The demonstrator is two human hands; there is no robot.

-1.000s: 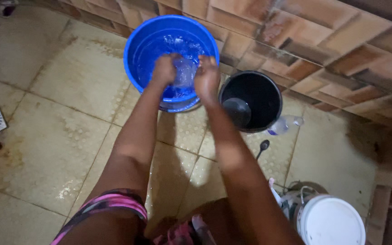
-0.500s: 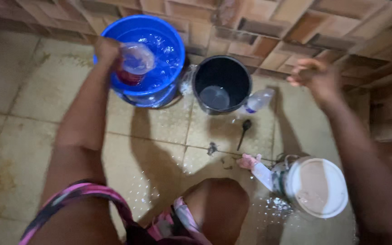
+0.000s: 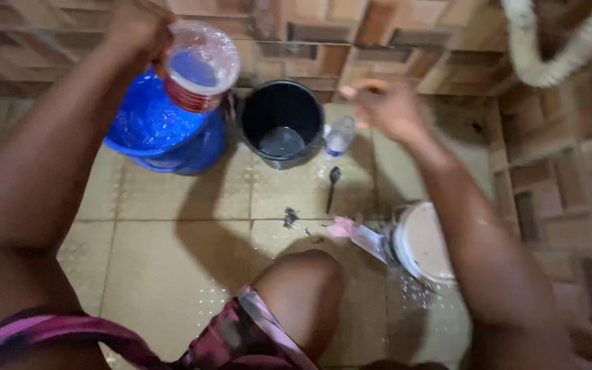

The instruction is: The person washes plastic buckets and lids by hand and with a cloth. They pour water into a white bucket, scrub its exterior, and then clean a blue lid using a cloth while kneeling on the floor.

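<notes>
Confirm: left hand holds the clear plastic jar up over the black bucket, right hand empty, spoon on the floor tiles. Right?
Not quite. The head view shows the left hand holding the clear plastic jar up over the blue bucket, not the black bucket beside it. The rest stands: the right hand looks empty, though blurred, and the spoon lies on the floor tiles.

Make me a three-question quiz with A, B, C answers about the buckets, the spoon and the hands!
1. Where does the spoon lie?
A on the floor tiles
B in the blue bucket
C in a hand

2. What colour is the bucket beside the blue bucket?
A white
B black
C red

3. What is the left hand doing?
A hanging empty
B pressing the floor
C holding a clear cup

Answers: 1 A, it rests on the tiles before the black bucket. 2 B, its wall is black. 3 C, its fingers grip the cup above the blue bucket.
</notes>
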